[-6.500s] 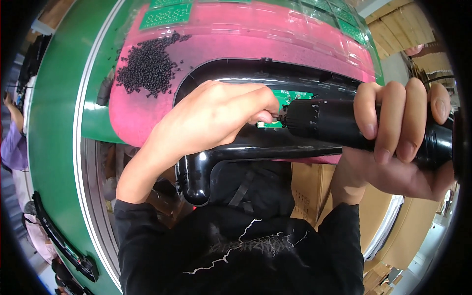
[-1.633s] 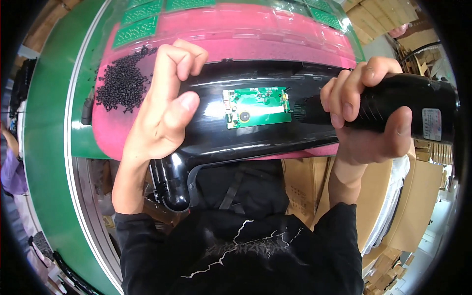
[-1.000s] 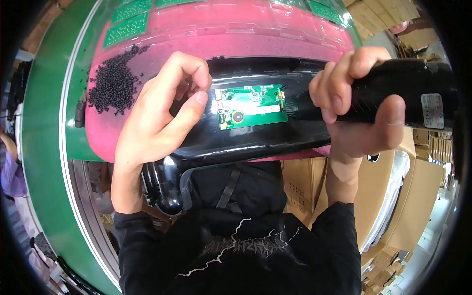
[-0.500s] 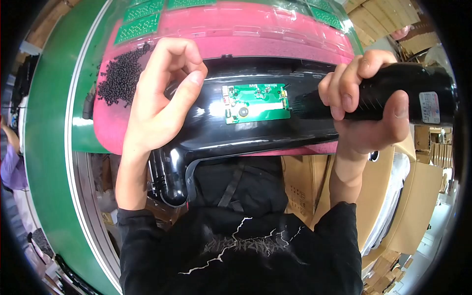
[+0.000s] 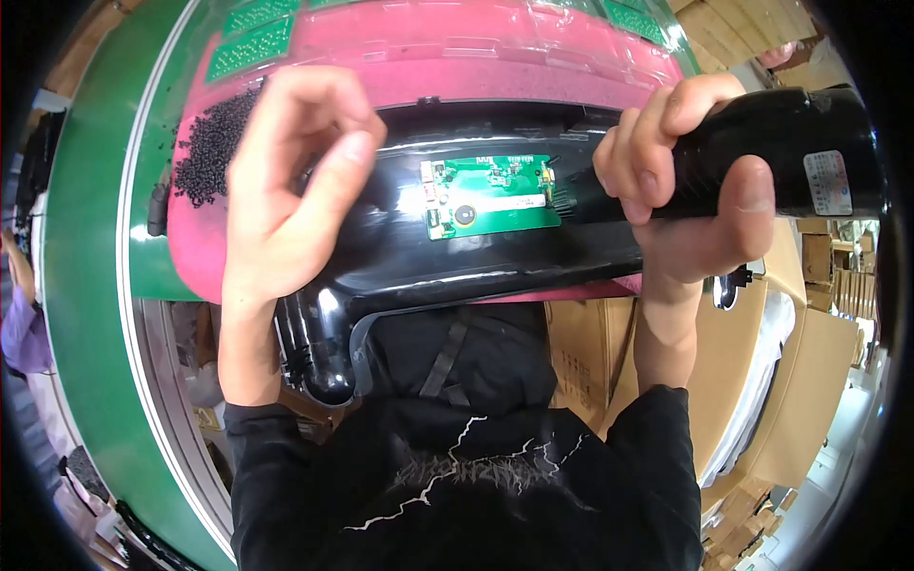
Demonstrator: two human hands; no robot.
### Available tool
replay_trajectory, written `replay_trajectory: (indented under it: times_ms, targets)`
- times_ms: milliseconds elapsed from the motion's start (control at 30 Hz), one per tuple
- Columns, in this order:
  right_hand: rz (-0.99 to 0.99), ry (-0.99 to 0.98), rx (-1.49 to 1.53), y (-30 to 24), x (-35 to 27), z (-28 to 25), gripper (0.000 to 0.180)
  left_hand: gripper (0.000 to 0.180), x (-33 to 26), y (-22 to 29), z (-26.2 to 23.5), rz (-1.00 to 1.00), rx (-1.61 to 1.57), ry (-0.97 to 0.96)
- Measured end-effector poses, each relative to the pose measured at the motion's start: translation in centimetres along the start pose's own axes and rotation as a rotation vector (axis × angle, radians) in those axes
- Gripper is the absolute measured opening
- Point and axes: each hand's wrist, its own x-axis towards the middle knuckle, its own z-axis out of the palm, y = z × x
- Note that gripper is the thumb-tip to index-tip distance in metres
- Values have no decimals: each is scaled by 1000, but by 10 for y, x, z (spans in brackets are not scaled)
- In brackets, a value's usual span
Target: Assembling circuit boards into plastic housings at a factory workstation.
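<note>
A green circuit board (image 5: 505, 214) lies in a long black plastic housing (image 5: 419, 271). My right hand (image 5: 681, 181) is wrapped round a thick black cylindrical tool (image 5: 781, 133), seemingly an electric screwdriver, with a pale label near its outer end. Its dark narrow end points at the board's right edge; I cannot tell whether it touches. Over the housing's left end is my left hand (image 5: 290, 181), slightly blurred, thumb and forefinger tips brought together. Whatever they pinch, if anything, is hidden. Beyond that hand lies a heap of tiny black pieces (image 5: 211, 152), apparently screws.
Beneath the housing is a pink mat (image 5: 200, 252) on a green worktop (image 5: 90, 219). Clear plastic trays with more green boards (image 5: 249, 49) stand at the back. Cardboard boxes (image 5: 819, 352) fill the right side. Another person's purple sleeve (image 5: 29, 333) shows at the far left.
The whole scene sits slightly further left in the picture. Both hands appear further left too, the right still gripping the black tool and the left still pinched. The board stays in the housing.
</note>
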Motion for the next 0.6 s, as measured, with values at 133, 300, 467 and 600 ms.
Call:
replay_trajectory:
  times_ms: [133,300,467,600]
  targets:
    - [-25,-14,-77,3,0,2,47,16,4,-2,-10,284,-111,150]
    - [-8,-57,129,-1,0,-10,50,10,-38,41,-31,-81,162,280]
    - [301,237,751,-22,22,-37,24,32,-102,42,-32,-482,690,117]
    - [386,488,637,-6,42,-60,36,42,-146,39,-13,-717,148,-8]
